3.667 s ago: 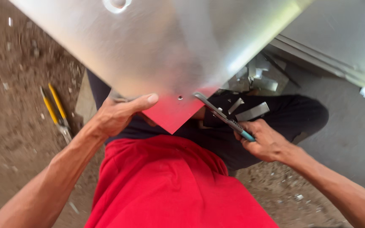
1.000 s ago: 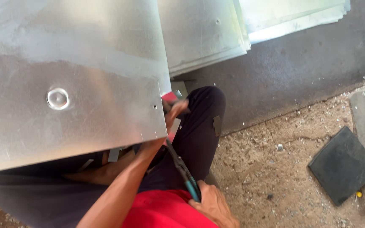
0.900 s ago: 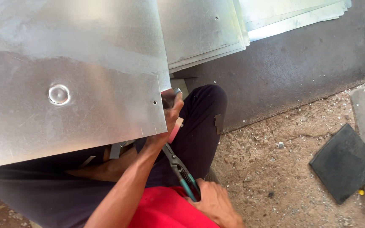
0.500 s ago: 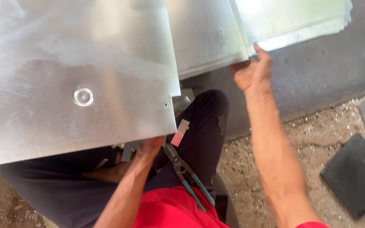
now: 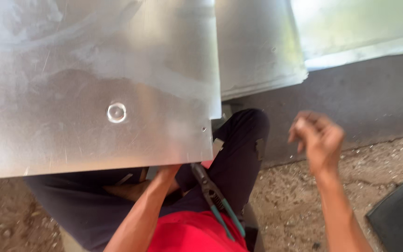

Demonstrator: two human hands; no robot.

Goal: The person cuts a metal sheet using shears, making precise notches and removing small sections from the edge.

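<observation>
Nearest, teal-handled pliers [image 5: 218, 203] lie loose across the lap on the red shirt, parked within reach. Left hand [image 5: 166, 171] reaches under the near edge of the galvanised steel sheet [image 5: 94, 88], propping it over the knees; fingers hidden, grip cannot be told. Right hand [image 5: 317, 139] hangs free in the air, loosely curled, holding nothing. Farther off, stacked metal sheets [image 5: 304, 42] on grey concrete.
</observation>
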